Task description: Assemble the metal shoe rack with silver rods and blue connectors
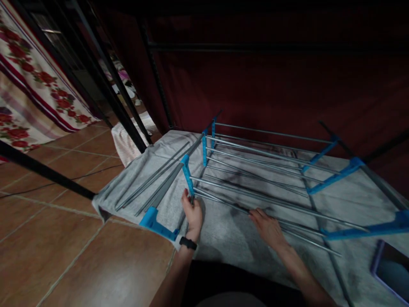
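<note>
A partly assembled rack of thin metal rods and blue plastic brackets lies in front of me. My left hand point(192, 215), with a dark band on its wrist, closes around the lower end of the near left blue bracket point(188, 175); its fingertips are partly hidden there. My right hand point(266, 228) curls its fingers over the nearest metal rod point(226, 203), which runs from that bracket toward the right. At the right, more rods meet the near right blue bracket point(361, 232). Another blue bracket point(156, 224) sits at the near left, left of my wrist.
Several loose rods point(150, 183) lie on the grey cloth point(220, 247) at the left. A phone point(391, 268) rests at the right edge. Dark metal posts point(111, 89) rise at the left beside the tiled floor point(79, 238). Behind the rack hangs a dark red cloth point(271, 89).
</note>
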